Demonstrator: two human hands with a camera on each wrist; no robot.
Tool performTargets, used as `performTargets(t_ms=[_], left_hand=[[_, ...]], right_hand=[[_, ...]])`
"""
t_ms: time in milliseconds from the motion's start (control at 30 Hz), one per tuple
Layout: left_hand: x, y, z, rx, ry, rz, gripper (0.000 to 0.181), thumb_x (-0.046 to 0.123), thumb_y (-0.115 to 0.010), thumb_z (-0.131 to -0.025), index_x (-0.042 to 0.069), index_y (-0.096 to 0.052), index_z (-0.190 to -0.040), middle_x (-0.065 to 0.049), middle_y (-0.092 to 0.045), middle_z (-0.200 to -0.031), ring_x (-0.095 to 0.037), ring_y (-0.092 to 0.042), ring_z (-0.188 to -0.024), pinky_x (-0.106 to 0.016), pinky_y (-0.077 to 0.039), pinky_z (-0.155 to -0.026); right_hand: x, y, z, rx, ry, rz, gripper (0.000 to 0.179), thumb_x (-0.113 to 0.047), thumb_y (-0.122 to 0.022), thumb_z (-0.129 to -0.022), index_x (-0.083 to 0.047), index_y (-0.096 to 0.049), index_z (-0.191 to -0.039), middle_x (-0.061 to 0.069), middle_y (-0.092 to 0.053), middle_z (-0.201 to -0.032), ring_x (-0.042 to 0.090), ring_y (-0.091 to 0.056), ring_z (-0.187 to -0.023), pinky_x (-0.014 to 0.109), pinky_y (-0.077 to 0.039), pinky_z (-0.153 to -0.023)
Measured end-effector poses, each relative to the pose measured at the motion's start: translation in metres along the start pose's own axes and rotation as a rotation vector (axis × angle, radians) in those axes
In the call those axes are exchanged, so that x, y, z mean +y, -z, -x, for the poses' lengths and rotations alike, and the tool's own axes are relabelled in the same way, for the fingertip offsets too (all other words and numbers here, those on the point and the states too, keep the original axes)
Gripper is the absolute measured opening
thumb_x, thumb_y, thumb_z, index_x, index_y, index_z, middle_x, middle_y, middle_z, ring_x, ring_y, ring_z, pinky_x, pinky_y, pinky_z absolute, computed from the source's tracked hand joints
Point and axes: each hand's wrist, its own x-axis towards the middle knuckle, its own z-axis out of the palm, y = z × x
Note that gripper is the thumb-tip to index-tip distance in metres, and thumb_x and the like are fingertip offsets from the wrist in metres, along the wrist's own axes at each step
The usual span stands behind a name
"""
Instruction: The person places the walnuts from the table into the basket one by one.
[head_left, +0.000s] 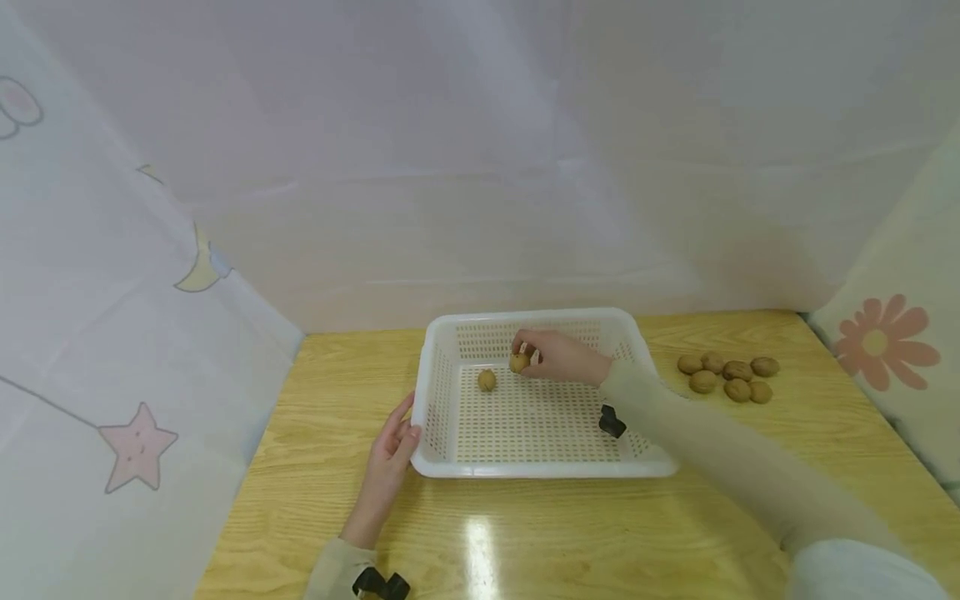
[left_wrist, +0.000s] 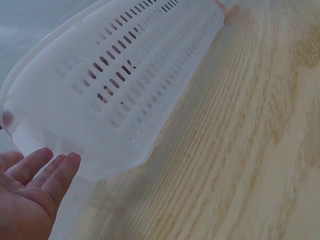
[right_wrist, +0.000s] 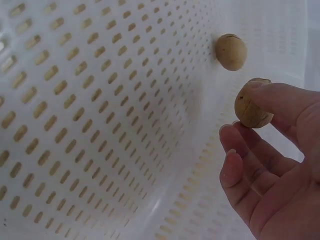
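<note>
A white plastic basket (head_left: 540, 469) with slotted walls and floor stands on the wooden table. My right hand (head_left: 562, 357) reaches inside it and pinches a walnut (right_wrist: 253, 106) between thumb and fingers, above the basket's floor. Another walnut (head_left: 487, 380) lies on that floor, just left of the held one in the head view. At the basket's left side is my left hand (head_left: 390, 450), its thumb on the rim and its fingers against the outside. In the left wrist view the left fingertips (left_wrist: 70, 162) lie close to the smooth corner of the outer wall.
Several walnuts (head_left: 737, 390) lie in a loose group on the table right of the basket, beyond the right forearm. The wooden table (head_left: 330, 383) meets pale cloth (head_left: 465, 208) at the back and sides. Each wrist carries a small black device (head_left: 612, 422).
</note>
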Motion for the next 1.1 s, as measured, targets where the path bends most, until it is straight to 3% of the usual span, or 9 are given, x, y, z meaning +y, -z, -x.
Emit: performTargets(t_ms=[133, 400, 767, 967, 1100], left_hand=[[-0.001, -0.001, 0.000, -0.003, -0.009, 0.004, 0.056, 0.014, -0.047, -0.112, 0.007, -0.029, -0.164, -0.030, -0.049, -0.152, -0.036, -0.060, -0.130, -0.035, -0.059, -0.094], [-0.003, -0.002, 0.002, -0.005, -0.005, 0.000, 0.056, 0.012, -0.046, -0.112, 0.007, -0.028, -0.164, -0.030, -0.050, -0.151, -0.034, -0.062, -0.128, -0.034, -0.059, -0.094], [0.001, 0.000, 0.000, 0.017, -0.010, -0.026, 0.055, 0.014, -0.047, -0.111, 0.008, -0.030, -0.164, -0.029, -0.052, -0.150, -0.043, -0.057, -0.130, -0.035, -0.059, -0.094], [0.001, -0.001, 0.000, 0.014, -0.006, -0.029, 0.055, 0.014, -0.047, -0.112, 0.008, -0.030, -0.164, -0.030, -0.052, -0.149, -0.045, -0.056, -0.131, -0.034, -0.059, -0.094], [0.002, -0.002, 0.001, 0.016, -0.009, -0.026, 0.055, 0.013, -0.046, -0.111, 0.007, -0.030, -0.163, -0.032, -0.054, -0.147, -0.047, -0.058, -0.128, -0.034, -0.060, -0.091]], right_hand=[[0.009, -0.016, -0.011, -0.027, -0.002, 0.056, 0.025, -0.014, -0.074, -0.096, -0.014, -0.062, -0.118, 0.004, -0.071, -0.111, 0.022, -0.069, -0.103, 0.033, -0.058, -0.081], [0.012, -0.031, -0.020, -0.043, -0.020, 0.099, 0.025, -0.010, -0.075, -0.093, -0.014, -0.062, -0.115, 0.000, -0.069, -0.102, 0.013, -0.062, -0.087, 0.032, -0.055, -0.077], [-0.001, -0.029, -0.016, -0.067, 0.009, 0.083, 0.025, -0.015, -0.075, -0.096, -0.009, -0.062, -0.116, 0.008, -0.070, -0.106, 0.021, -0.065, -0.091, 0.037, -0.056, -0.079], [-0.003, -0.025, -0.013, -0.074, -0.041, 0.098, 0.031, -0.020, -0.074, -0.098, -0.007, -0.062, -0.124, 0.008, -0.070, -0.112, 0.020, -0.065, -0.098, 0.039, -0.057, -0.084], [-0.012, -0.013, -0.005, -0.034, -0.050, 0.107, 0.031, -0.023, -0.073, -0.099, -0.007, -0.065, -0.124, 0.007, -0.070, -0.117, 0.022, -0.066, -0.105, 0.041, -0.058, -0.089]])
